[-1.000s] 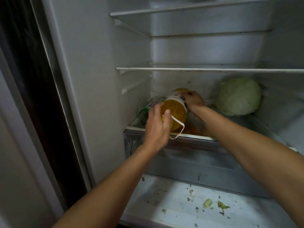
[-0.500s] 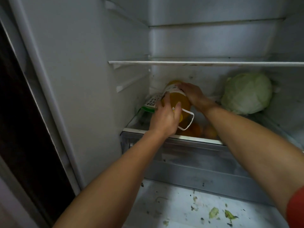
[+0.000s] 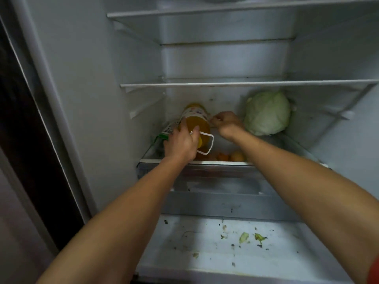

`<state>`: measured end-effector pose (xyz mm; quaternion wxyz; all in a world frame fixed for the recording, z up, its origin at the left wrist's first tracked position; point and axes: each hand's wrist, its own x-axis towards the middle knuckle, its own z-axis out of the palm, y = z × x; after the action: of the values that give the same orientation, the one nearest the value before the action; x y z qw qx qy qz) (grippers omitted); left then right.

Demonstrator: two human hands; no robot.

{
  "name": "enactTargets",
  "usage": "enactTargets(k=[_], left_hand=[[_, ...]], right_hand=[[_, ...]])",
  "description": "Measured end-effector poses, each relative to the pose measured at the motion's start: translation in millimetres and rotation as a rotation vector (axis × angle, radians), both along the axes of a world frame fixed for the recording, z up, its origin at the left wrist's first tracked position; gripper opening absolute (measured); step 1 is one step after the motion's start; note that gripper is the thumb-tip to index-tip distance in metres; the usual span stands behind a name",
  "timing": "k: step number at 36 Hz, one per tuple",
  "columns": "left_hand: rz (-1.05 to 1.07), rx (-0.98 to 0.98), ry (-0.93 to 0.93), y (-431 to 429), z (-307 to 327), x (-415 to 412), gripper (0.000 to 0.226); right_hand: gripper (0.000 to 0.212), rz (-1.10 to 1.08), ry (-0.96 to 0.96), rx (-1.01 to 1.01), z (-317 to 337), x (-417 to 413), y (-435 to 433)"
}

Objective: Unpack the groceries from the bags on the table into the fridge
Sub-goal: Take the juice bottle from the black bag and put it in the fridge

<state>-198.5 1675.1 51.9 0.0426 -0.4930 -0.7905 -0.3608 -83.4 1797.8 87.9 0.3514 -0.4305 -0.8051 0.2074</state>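
Observation:
A large bottle of yellow oil (image 3: 195, 121) with a white carry handle lies tilted on the lower glass shelf (image 3: 287, 140) of the open fridge, its neck toward me. My left hand (image 3: 182, 143) grips the bottle near the neck. My right hand (image 3: 224, 124) hangs just right of the bottle with fingers curled, and I cannot tell if it touches it. A green and white carton (image 3: 168, 132) lies left of the bottle, partly hidden. A pale green cabbage (image 3: 266, 112) sits at the right of the same shelf.
Orange fruits (image 3: 227, 156) show through the shelf in the drawer below. Two white shelves (image 3: 246, 84) above hold nothing I can see. The fridge floor (image 3: 215, 247) in front carries leaf scraps and crumbs. A dark gap runs along the left wall.
The bottle has been pushed further back on the shelf. My right hand has come off the bottle's side and moved a little to the right. The camera has tilted up.

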Motion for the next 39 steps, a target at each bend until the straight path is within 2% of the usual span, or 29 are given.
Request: enactTargets(k=[3,8,15,19,29,34,39], left_hand=[[0.044,0.048,0.084,-10,1,7,0.056],[0.056,0.115,0.242,-45,-4,26,0.037],[0.072,0.124,0.329,-122,-9,39,0.023],[0.126,0.074,0.357,-189,-28,54,0.021],[0.245,-0.138,0.212,-399,-117,114,0.018],[0.416,-0.337,0.244,-517,-154,119,0.023],[0.649,-0.453,0.157,-647,-184,123,0.026]], right_hand=[[0.027,-0.047,-0.098,0.096,-1,24,-17],[0.033,-0.15,-0.248,0.28,-11,60,-48],[0.029,-0.068,-0.329,0.521,-17,68,-116],[0.03,0.096,-0.342,0.594,-35,69,-166],[0.034,0.544,-0.427,0.555,-126,73,-322],[0.03,0.82,-0.345,0.713,-144,58,-414],[0.03,1.05,-0.246,0.829,-156,36,-528]])
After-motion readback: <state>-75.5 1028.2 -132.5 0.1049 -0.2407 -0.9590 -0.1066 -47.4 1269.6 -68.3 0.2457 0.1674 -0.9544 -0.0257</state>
